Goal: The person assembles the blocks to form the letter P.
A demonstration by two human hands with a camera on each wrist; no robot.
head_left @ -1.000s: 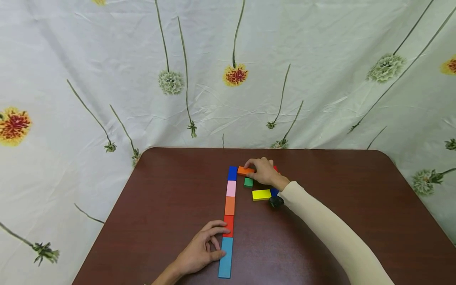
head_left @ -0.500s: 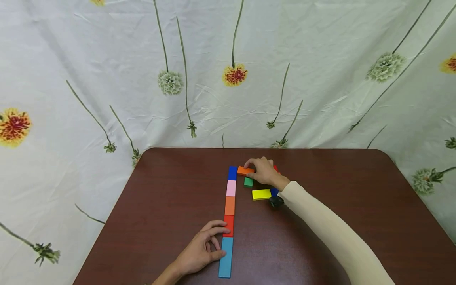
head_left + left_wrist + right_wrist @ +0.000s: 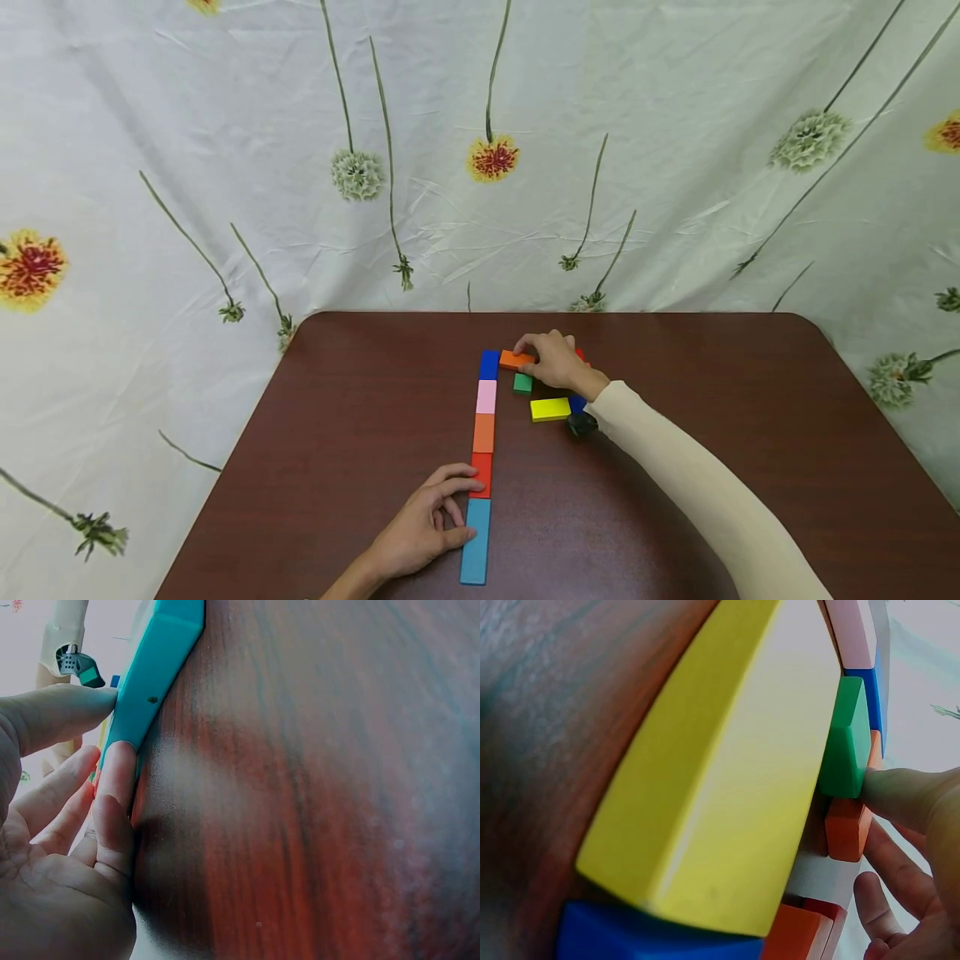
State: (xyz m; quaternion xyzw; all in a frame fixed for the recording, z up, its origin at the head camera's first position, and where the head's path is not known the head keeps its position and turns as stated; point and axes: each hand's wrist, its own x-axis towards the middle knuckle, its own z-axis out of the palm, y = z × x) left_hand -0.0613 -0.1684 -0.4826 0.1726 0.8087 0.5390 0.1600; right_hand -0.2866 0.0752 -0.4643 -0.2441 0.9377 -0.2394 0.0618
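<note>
A straight row of flat blocks runs away from me: a light blue block (image 3: pixel 475 542), a red block (image 3: pixel 482 476), an orange-red block (image 3: pixel 483 433), a pink block (image 3: pixel 486 397) and a dark blue block (image 3: pixel 489 365). My left hand (image 3: pixel 420 525) rests beside the near end. Its thumb touches the light blue block, and extended fingertips lie on the red one. At the far end my right hand (image 3: pixel 557 360) pinches an orange block (image 3: pixel 513 360) between thumb and fingers. That block lies crosswise, close to the dark blue block's right side.
Near the right hand lie a small green block (image 3: pixel 522 384), a yellow block (image 3: pixel 551 410) and a partly hidden blue block (image 3: pixel 577 404). More orange and red blocks (image 3: pixel 799 930) show in the right wrist view. A flowered cloth (image 3: pixel 675 167) hangs behind the brown table (image 3: pixel 360 400).
</note>
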